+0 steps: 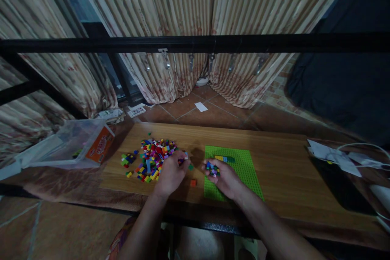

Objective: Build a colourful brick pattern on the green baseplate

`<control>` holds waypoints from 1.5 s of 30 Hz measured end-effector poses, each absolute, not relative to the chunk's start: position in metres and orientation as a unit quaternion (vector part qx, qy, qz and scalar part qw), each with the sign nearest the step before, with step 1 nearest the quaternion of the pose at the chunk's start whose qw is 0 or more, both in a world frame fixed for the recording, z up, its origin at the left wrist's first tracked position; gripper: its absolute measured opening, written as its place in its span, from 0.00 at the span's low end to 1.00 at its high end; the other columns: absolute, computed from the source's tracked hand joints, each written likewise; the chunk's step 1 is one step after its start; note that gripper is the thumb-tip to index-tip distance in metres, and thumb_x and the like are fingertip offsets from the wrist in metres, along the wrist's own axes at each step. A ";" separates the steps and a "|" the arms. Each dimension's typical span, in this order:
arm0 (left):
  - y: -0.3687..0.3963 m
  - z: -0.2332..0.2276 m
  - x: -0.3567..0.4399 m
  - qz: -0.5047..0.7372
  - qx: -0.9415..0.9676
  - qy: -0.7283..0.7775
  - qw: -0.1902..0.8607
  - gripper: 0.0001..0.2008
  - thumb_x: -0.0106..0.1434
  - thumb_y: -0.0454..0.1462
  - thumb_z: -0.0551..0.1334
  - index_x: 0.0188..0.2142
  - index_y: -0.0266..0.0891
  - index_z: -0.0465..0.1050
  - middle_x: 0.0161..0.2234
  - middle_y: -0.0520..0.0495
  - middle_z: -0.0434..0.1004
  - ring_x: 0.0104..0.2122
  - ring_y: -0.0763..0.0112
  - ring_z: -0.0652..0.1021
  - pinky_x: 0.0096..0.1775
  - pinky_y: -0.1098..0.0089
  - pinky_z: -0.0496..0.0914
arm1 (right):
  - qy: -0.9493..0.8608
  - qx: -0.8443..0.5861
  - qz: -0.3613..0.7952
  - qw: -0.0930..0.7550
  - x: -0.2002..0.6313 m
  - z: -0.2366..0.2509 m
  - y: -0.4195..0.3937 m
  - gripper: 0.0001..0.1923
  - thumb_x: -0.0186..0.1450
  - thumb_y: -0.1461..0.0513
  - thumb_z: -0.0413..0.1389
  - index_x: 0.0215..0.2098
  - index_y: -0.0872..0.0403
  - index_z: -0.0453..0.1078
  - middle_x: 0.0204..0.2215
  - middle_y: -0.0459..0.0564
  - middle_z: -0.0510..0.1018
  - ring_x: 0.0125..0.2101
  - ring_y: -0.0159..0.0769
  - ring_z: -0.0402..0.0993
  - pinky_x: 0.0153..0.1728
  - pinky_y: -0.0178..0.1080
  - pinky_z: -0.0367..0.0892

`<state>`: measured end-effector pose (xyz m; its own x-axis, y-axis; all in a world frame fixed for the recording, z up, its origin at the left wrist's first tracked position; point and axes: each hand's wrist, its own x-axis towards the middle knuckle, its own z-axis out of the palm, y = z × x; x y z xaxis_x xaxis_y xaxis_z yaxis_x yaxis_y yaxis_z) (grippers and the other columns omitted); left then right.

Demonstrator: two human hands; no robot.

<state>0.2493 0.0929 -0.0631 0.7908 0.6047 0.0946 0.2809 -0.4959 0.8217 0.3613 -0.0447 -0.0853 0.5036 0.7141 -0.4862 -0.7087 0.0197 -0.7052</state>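
A heap of small coloured bricks (pixel 154 154) lies on the left part of a wooden board (pixel 274 158). My left hand (pixel 171 172) rests at the heap's right edge, fingertips pinching a small brick. A green baseplate (pixel 243 168) lies in the middle of the board with a short row of bricks (pixel 224 158) stuck near its far edge. My right hand (pixel 224 178) sits over the baseplate's left side, cupped around a small cluster of coloured bricks (pixel 212 168). A loose green brick (pixel 190 167) and an orange brick (pixel 193 183) lie between my hands.
A clear plastic box with an orange label (pixel 76 144) lies tipped at the board's left. White papers and a cable (pixel 341 156) sit at the right. A black metal rail (pixel 195 43) crosses above; striped curtains (pixel 183 16) hang behind. Tiled floor lies below.
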 end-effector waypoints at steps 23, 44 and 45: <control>0.113 -0.089 0.227 0.116 0.882 0.372 0.267 0.07 0.58 0.32 0.56 0.33 0.36 0.73 0.28 0.44 0.76 0.31 0.67 0.76 0.36 0.70 0.66 | -0.438 -0.767 0.039 0.467 0.351 -0.146 0.047 0.12 0.62 0.65 0.47 0.39 0.53 0.70 0.39 0.53 0.72 0.44 0.40 0.68 0.48 0.44 0.63; 0.119 -0.061 0.230 0.270 0.338 0.324 0.842 0.16 0.47 0.33 0.70 0.38 0.35 0.76 0.38 0.43 0.79 0.34 0.72 0.77 0.36 0.74 0.70 | -0.315 -0.643 0.219 0.663 0.308 -0.089 0.027 0.11 0.59 0.55 0.58 0.36 0.53 0.71 0.30 0.47 0.77 0.31 0.34 0.73 0.34 0.36 0.68; 0.117 -0.062 0.231 0.266 0.329 0.317 0.849 0.17 0.47 0.33 0.70 0.39 0.35 0.77 0.38 0.43 0.79 0.33 0.72 0.77 0.36 0.74 0.70 | -0.302 -0.626 0.236 0.679 0.305 -0.089 0.030 0.11 0.58 0.55 0.59 0.35 0.53 0.71 0.28 0.46 0.76 0.29 0.33 0.72 0.32 0.35 0.68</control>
<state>0.2311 0.1172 -0.0618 0.6579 0.6600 -0.3627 -0.2427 0.6418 0.7275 0.3052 0.0298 -0.0887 0.7059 0.6989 0.1149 0.0578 0.1048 -0.9928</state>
